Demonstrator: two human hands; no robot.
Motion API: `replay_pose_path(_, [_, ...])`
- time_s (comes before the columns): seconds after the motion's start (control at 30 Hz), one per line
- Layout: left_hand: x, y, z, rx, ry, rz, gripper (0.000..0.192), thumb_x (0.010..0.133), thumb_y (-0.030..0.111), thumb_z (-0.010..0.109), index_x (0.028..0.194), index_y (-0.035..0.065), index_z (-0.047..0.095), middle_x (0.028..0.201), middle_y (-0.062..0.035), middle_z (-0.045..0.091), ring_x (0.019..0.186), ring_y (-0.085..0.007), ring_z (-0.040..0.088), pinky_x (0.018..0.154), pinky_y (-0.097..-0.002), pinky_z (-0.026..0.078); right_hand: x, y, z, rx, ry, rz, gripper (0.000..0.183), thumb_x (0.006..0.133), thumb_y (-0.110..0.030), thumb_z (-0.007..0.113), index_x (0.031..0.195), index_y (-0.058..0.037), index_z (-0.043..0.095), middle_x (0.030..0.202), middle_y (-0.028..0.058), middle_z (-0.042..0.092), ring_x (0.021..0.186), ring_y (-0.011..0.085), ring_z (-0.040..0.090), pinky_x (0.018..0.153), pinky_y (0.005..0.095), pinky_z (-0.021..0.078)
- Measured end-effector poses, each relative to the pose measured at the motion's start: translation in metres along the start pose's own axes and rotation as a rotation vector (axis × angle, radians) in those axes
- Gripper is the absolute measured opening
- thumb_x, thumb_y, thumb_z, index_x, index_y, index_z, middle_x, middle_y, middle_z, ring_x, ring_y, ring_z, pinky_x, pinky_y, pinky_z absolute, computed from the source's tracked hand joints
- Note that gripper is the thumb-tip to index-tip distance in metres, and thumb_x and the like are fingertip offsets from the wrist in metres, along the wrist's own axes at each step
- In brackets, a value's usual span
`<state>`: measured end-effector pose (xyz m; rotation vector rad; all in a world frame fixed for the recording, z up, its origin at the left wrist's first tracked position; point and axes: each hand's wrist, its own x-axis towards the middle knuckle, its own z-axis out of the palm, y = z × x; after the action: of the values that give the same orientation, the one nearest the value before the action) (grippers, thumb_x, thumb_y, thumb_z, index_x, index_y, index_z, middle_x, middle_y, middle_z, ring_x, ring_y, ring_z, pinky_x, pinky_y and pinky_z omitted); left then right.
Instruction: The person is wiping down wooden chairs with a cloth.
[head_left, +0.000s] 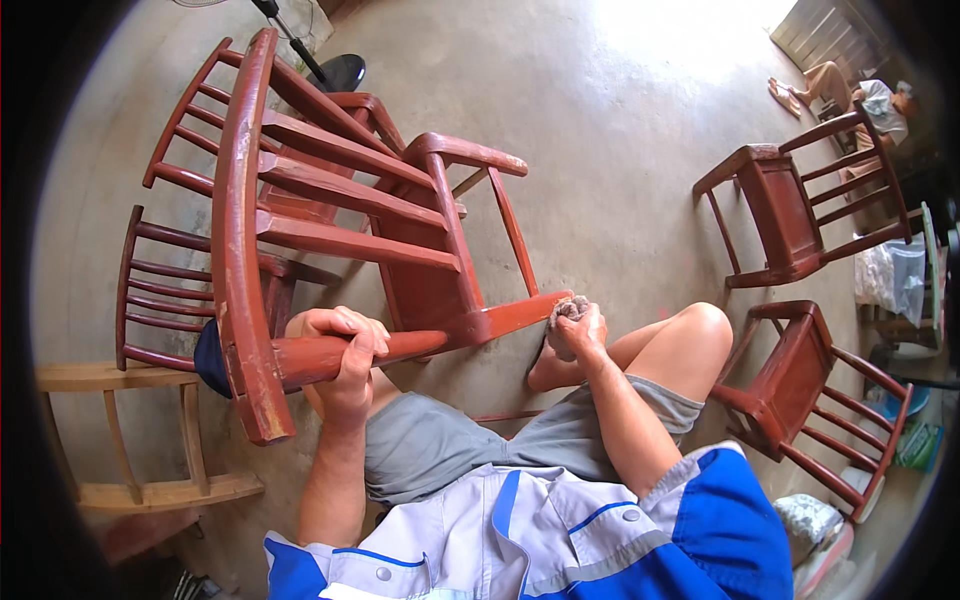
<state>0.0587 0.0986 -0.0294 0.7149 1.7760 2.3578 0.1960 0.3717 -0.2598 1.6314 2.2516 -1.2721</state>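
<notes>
A red-painted wooden chair (420, 247) is tilted up in front of me, its slatted back towards my left. Around one round back post, close to the thick top rail (241, 225), my left hand (345, 349) is closed. My right hand (583, 330) grips a crumpled greyish-brown rag (568, 311) and presses it against the end of the chair's leg. Paint is worn along the top rail and at its lower end, showing paler patches. My lap lies beneath the post.
Other red chairs (161, 289) stand at left; two more, one upper right (780, 217) and one lower right (795, 375), face them. An unpainted wooden frame (150, 491) lies lower left. A fan base (341, 73) stands behind. A person (877, 112) sits far right.
</notes>
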Motion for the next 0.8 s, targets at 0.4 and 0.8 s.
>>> replay_pose_path(0.4, [-0.004, -0.004, -0.003, 0.07, -0.257, -0.305, 0.02, 0.083, 0.001, 0.065, 0.099, 0.0045, 0.054, 0.089, -0.0086, 0.061, 0.09, -0.0212, 0.062, 0.098, -0.0433, 0.049, -0.031, -0.029, -0.003, 0.18, 0.175, -0.618, 0.041, 0.08, -0.033, 0.075, 0.104, -0.0031, 0.06, 0.101, 0.0225, 0.062, 0.097, 0.0433, 0.061, 0.085, 0.0501, 0.0497])
replay_pose_path(0.8, [0.038, -0.031, 0.066, 0.326, -0.332, -0.361, 0.017, 0.09, -0.003, 0.065, 0.087, 0.0055, 0.05, 0.08, -0.0041, 0.059, 0.076, -0.0095, 0.058, 0.068, -0.0271, 0.051, -0.016, -0.023, -0.014, 0.4, 0.164, -0.246, 0.051, 0.077, -0.034, 0.08, 0.112, -0.0038, 0.06, 0.107, 0.0172, 0.063, 0.101, 0.0315, 0.065, 0.09, 0.0402, 0.0526])
